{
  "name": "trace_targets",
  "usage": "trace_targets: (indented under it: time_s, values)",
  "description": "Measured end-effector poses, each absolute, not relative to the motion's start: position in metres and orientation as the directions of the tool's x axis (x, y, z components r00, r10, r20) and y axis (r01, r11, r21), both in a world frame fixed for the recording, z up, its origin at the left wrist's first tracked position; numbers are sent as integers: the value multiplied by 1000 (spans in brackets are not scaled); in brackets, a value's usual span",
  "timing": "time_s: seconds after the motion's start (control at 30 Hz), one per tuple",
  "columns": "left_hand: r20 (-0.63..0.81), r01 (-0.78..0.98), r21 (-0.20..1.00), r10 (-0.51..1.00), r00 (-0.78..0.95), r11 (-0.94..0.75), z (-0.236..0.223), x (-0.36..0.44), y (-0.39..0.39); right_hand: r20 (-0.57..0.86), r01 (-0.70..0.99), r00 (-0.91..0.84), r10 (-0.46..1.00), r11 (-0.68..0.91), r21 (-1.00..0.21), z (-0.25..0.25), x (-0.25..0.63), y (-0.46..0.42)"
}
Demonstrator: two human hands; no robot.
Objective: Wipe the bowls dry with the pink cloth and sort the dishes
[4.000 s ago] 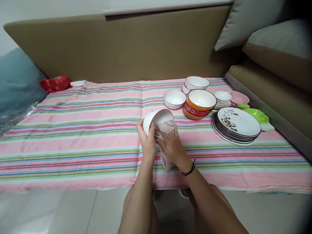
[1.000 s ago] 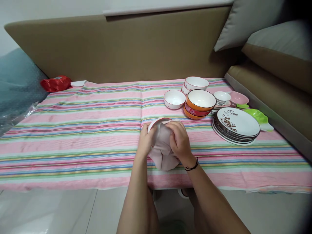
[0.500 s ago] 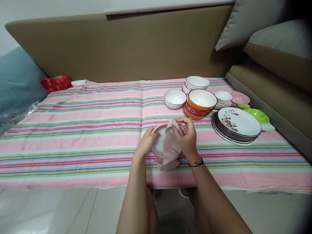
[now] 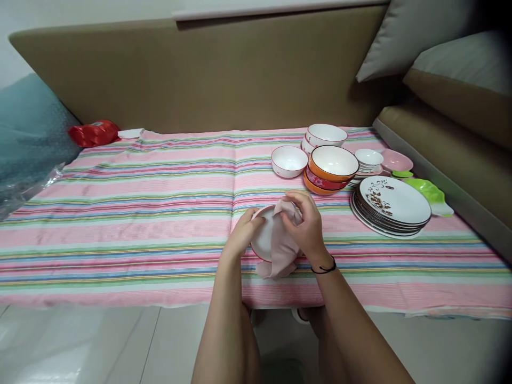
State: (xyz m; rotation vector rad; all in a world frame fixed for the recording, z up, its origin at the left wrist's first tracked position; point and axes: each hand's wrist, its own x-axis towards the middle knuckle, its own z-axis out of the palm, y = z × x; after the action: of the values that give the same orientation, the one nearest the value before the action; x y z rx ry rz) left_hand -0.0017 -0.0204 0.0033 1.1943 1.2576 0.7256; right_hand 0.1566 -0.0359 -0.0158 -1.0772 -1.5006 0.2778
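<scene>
My left hand [image 4: 241, 234] grips the left rim of a white bowl with a red rim [image 4: 262, 238], held just above the striped cloth [image 4: 120, 213] near its front edge. My right hand [image 4: 306, 226] is closed on a pale pink rag [image 4: 280, 248], which drapes over the bowl's right side and hangs below it. The rag hides most of the bowl. A black band circles my right wrist.
Behind my hands stand a small white bowl [image 4: 288, 160], stacked orange and red bowls [image 4: 331, 169], more white bowls [image 4: 326, 135], a stack of flowered plates [image 4: 392, 205], small saucers [image 4: 368, 160] and green dishes [image 4: 430, 192]. A red packet [image 4: 94, 133] lies far left. Sofa cushions [image 4: 452, 122] rise at right.
The bowl was tipped on its side four seconds ago; it now faces up. My right hand shifted with the rag from inside the bowl to its right rim.
</scene>
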Motion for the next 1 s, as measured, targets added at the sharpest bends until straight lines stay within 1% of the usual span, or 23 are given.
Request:
trace_targets:
  time_s: [0.1, 0.2, 0.5, 0.7, 0.8, 1.0]
  values:
    - [-316, 188, 941, 928, 197, 280, 5, -2, -21, 689, 576, 238, 685, 471, -668, -16, 158, -35]
    - [-293, 171, 950, 935, 201, 261, 8, -2, -22, 658, 601, 319, 682, 391, -697, -19, 160, -35]
    - [-277, 191, 952, 939, 206, 239, 4, -1, -23, 625, 530, 112, 773, 486, -695, -18, 156, -39]
    - [-266, 213, 952, 939, 219, 220, 6, 2, -24, 616, 523, -41, 787, 542, -658, -16, 154, -40]
    - [-262, 202, 955, 934, 243, 216, 8, 2, -25, 616, 532, -44, 787, 540, -652, -19, 155, -39]
    - [-222, 225, 961, 935, 277, 161, 10, 5, -28, 627, 579, 12, 779, 506, -639, -22, 155, -38]
